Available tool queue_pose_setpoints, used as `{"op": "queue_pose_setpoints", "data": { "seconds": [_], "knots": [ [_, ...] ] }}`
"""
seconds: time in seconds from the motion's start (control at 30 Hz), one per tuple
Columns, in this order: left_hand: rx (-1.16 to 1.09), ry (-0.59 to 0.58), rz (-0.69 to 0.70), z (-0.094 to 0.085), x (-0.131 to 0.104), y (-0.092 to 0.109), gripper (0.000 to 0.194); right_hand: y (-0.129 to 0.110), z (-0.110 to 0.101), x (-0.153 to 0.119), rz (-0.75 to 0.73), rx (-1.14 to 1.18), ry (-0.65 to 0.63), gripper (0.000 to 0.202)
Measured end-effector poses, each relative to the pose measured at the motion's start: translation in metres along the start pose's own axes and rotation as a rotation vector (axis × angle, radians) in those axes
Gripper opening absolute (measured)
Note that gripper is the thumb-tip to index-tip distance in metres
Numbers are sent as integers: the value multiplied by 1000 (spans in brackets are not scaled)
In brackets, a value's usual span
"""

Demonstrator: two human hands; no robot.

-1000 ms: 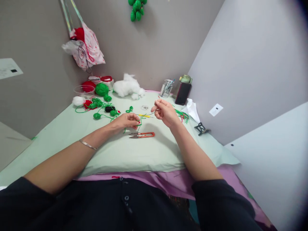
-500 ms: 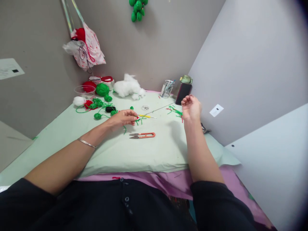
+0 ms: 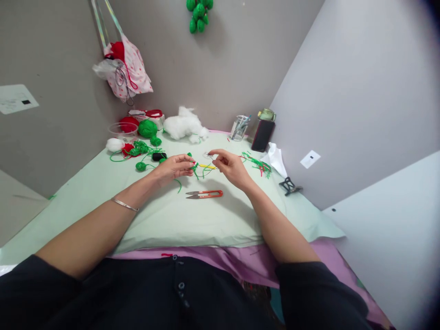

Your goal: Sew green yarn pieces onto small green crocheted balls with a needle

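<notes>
My left hand (image 3: 177, 167) pinches a small green and red yarn piece (image 3: 195, 166) above the table. Close by on the right, my right hand (image 3: 231, 168) has its thumb and forefinger together; what they hold is too small to make out, though a thin dark thread shows near them. A yellow-handled crochet hook (image 3: 207, 167) lies on the table between the hands. Nearer to me are orange thread snips (image 3: 205, 194), their blades pointing left.
Green yarn balls (image 3: 147, 129) and white stuffing (image 3: 184, 124) sit at the back left. A cup of pens (image 3: 239, 128), a phone (image 3: 263, 135), yarn scraps (image 3: 257, 163), white paper (image 3: 275, 158) and a black stand (image 3: 290, 185) are on the right.
My right hand has come down and left from beside the phone to near my left hand. The dark thread no longer stretches taut to the right. The white paper now shows.
</notes>
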State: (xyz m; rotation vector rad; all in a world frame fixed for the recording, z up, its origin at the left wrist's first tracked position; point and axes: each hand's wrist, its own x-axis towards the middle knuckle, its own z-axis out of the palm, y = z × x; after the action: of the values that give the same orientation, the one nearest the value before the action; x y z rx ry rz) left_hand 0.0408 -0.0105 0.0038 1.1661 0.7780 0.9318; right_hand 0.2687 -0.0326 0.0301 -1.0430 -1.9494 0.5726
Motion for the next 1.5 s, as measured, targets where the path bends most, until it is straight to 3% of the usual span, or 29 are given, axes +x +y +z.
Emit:
{"op": "queue_pose_setpoints", "data": {
  "seconds": [0.13,0.2,0.3,0.57,0.73,0.97,1.5],
  "knots": [
    [-21,-6,-16,-2,-1,2,28,6,-1,-4,1,-123,-340,18],
    [-20,1,-21,-2,-1,2,29,9,0,-4,-45,-181,-408,16],
    [-21,7,-26,-2,-1,2,29,10,5,-4,-74,-182,-354,19],
    [15,-17,-1,9,-2,-7,31,1,15,-2,40,28,-115,19],
    [52,46,79,13,-1,-8,35,-5,14,-2,18,120,-21,15],
    [107,77,138,10,1,-11,34,-15,15,-7,-14,127,-87,35],
    [184,79,139,11,0,-10,34,-13,18,-8,-26,87,-102,37]
  ]
}}
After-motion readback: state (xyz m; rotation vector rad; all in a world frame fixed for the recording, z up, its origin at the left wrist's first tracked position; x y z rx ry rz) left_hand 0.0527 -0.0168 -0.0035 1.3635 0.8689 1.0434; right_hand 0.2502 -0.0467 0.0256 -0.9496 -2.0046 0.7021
